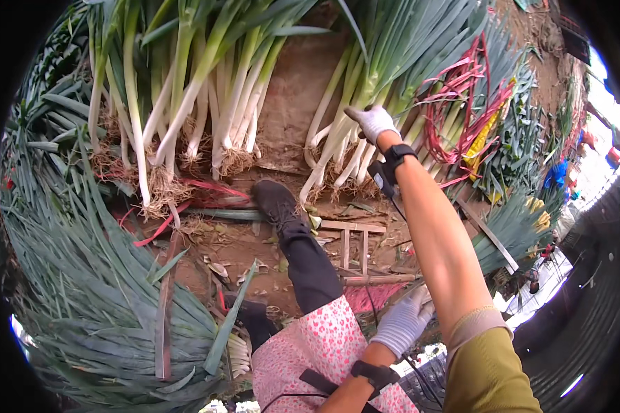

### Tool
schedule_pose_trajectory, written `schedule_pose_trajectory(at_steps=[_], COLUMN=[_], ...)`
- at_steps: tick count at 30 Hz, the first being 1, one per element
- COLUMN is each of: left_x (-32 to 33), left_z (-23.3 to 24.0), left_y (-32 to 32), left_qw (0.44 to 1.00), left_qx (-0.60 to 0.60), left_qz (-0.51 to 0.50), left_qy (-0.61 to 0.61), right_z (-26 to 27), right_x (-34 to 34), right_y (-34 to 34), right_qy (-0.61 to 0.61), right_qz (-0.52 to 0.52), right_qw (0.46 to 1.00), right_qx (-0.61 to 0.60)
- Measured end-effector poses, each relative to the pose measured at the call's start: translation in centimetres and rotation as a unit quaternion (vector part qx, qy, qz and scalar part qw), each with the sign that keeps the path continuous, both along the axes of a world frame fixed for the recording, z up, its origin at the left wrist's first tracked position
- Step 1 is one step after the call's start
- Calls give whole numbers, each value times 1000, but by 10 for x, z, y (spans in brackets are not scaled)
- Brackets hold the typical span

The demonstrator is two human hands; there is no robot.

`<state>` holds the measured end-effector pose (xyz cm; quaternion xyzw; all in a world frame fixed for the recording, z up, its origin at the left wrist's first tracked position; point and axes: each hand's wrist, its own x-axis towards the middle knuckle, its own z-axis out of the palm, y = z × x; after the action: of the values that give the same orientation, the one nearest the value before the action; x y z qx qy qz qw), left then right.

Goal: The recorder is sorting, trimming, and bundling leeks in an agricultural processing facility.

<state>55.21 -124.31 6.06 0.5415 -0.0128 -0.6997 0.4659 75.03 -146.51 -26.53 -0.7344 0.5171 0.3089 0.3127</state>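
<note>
My right hand (374, 124), in a white work glove with darkened fingertips, is closed about the white stalks of leeks (336, 139) in the bundle before me. Their roots point towards me and their green leaves spread away. My left hand (403, 325), in a striped grey-white glove, hangs low beside my lap, nearest a small wooden frame (364, 279) with pink netting (367, 297). Its palm side is hidden, so I cannot tell whether it holds anything. Another group of leeks (186, 103) leans to the left of the right hand, roots down.
Large leek piles (108, 299) lie at the left. Pink plastic ties (454, 113) hang over leeks at the right, beside a yellow strip (478, 142). My dark shoe (276, 201) rests on littered earth. A flat wooden strip (166, 315) stands over the left pile. Cables hang from wrist straps.
</note>
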Motion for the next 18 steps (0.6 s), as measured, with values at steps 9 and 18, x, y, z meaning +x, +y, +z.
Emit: schedule_pose_trajectory(at_steps=[9,18], left_x=[-15,-20], left_z=[-26,-26], left_y=[7,3], left_qw=[994,955], left_qx=[92,137], left_qz=[-50,225], left_qy=[-27,-137], right_z=[19,72], right_x=[-68,-161], right_y=[-18,-20], right_qy=[-168,-212], right_qz=[-194,-339], right_qw=[950,907], right_qx=[177,131])
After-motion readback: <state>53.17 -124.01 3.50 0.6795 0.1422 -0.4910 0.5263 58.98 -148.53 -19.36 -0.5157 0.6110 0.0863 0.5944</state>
